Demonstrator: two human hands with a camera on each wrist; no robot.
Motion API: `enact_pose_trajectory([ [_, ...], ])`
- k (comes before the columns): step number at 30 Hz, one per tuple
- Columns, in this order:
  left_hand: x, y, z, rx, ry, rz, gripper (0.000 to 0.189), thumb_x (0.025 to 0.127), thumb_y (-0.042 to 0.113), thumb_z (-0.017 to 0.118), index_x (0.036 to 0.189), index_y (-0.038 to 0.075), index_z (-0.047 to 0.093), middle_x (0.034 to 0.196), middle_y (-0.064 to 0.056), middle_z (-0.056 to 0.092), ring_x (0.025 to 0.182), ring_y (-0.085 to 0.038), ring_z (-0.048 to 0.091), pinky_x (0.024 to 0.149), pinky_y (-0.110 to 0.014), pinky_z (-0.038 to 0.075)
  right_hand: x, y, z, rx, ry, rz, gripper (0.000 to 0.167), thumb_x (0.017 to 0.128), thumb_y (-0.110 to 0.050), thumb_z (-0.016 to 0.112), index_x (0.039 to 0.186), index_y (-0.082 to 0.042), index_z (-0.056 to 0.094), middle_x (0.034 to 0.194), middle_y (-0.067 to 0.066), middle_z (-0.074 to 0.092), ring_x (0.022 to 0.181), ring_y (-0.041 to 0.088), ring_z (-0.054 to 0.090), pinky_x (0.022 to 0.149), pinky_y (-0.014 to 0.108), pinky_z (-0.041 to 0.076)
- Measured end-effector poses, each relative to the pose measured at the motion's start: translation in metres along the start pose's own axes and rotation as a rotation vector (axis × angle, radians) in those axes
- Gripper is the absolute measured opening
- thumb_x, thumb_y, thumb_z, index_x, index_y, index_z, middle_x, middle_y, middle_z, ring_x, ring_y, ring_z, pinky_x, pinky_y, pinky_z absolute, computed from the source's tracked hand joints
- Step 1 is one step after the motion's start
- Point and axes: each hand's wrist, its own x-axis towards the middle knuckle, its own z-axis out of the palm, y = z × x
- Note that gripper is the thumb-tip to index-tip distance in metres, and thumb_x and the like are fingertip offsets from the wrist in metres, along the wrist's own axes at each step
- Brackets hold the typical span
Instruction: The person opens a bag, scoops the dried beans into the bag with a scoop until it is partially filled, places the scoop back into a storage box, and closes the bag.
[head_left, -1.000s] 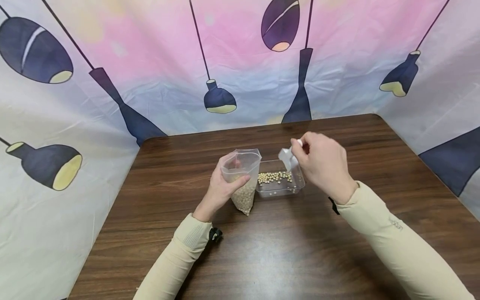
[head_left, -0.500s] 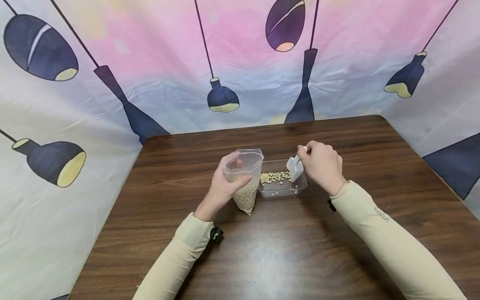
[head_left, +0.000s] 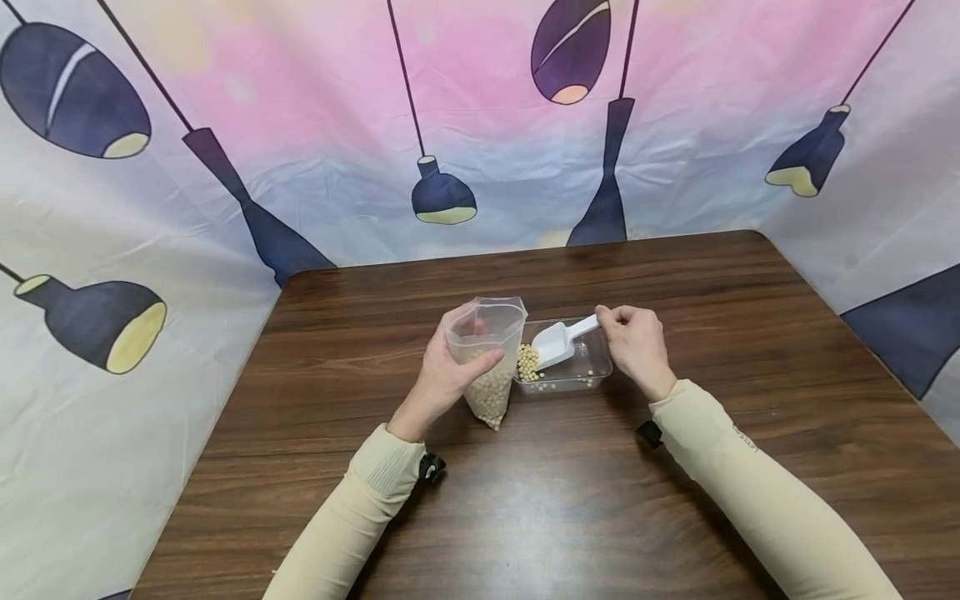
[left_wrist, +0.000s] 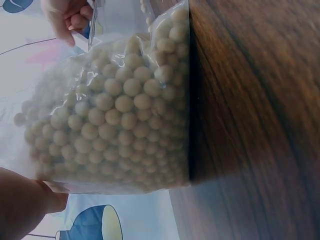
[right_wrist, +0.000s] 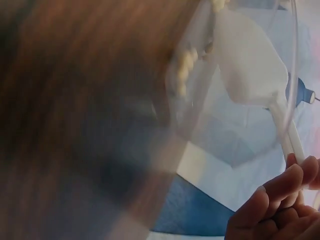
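My left hand (head_left: 444, 371) grips a clear plastic bag (head_left: 491, 321) that stands upright with its mouth open. Pale round beans (left_wrist: 115, 115), which look like soybeans, fill its lower part. Right beside the bag sits a clear plastic container (head_left: 600, 367), with a small heap of the same beans (head_left: 528, 363) at its left end. My right hand (head_left: 637, 346) pinches the end of the handle of a white scoop (head_left: 553, 343). The scoop's head is down inside the container, its front edge against the heap. In the right wrist view the scoop (right_wrist: 250, 60) shows through the container's wall.
Everything stands on a dark wooden table (head_left: 360, 333). A few beans (head_left: 588, 379) lie along the container's near side. Behind the table hangs a cloth (head_left: 337, 192) printed with lamps.
My right hand has lowered and turned, bringing the scoop down into the container and leftward. The beans there are now bunched at the left end. The left hand and bag have stayed put.
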Motion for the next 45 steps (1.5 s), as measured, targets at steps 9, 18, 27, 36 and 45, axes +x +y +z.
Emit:
enact_pose_trajectory([
  [9, 0.0, 0.006, 0.001, -0.022, -0.009, -0.027, 0.07, 0.082, -0.003, 0.075, 0.143, 0.003, 0.041, 0.122, -0.026, 0.053, 0.116, -0.036, 0.05, 0.096, -0.043, 0.041, -0.005, 0.008, 0.001, 0.358, -0.224, 0.199, 0.041, 0.096, -0.029, 0.059, 0.091, 0.011, 0.067, 0.054, -0.008, 0.045, 0.056, 0.009, 0.044, 0.052, 0.023, 0.039],
  [18, -0.002, 0.007, 0.0, -0.039, -0.002, -0.026, 0.069, 0.082, -0.002, 0.075, 0.142, 0.007, 0.043, 0.121, -0.023, 0.054, 0.114, -0.031, 0.051, 0.094, -0.04, 0.042, -0.003, 0.022, -0.008, 0.574, -0.354, 0.348, 0.029, 0.098, -0.026, 0.058, 0.077, -0.006, 0.055, 0.056, -0.005, 0.036, 0.052, 0.008, 0.034, 0.055, 0.024, 0.035],
  [27, -0.003, 0.002, 0.0, -0.035, -0.006, 0.011, 0.068, 0.082, 0.002, 0.076, 0.142, 0.012, 0.044, 0.118, -0.019, 0.055, 0.112, -0.03, 0.052, 0.092, -0.044, 0.043, 0.002, 0.036, -0.013, 0.755, -0.467, 0.451, 0.032, 0.103, -0.027, 0.048, 0.074, -0.014, 0.043, 0.057, -0.007, 0.034, 0.052, 0.008, 0.034, 0.056, 0.024, 0.035],
  [36, -0.003, 0.004, 0.0, -0.031, -0.007, -0.002, 0.07, 0.082, 0.002, 0.076, 0.143, 0.008, 0.042, 0.121, -0.022, 0.054, 0.116, -0.031, 0.05, 0.095, -0.042, 0.041, 0.009, 0.028, -0.037, 0.942, -0.433, 0.464, 0.026, 0.102, -0.028, 0.052, 0.083, -0.012, 0.044, 0.058, -0.006, 0.035, 0.054, 0.009, 0.037, 0.059, 0.025, 0.037],
  [45, -0.003, 0.005, -0.002, -0.02, -0.004, -0.024, 0.072, 0.082, 0.003, 0.077, 0.144, 0.01, 0.042, 0.124, -0.02, 0.054, 0.117, -0.03, 0.051, 0.096, -0.042, 0.041, 0.01, -0.02, -0.072, 1.041, -0.272, 0.256, 0.031, 0.096, -0.029, 0.063, 0.078, -0.01, 0.046, 0.058, -0.002, 0.038, 0.057, 0.013, 0.037, 0.061, 0.026, 0.038],
])
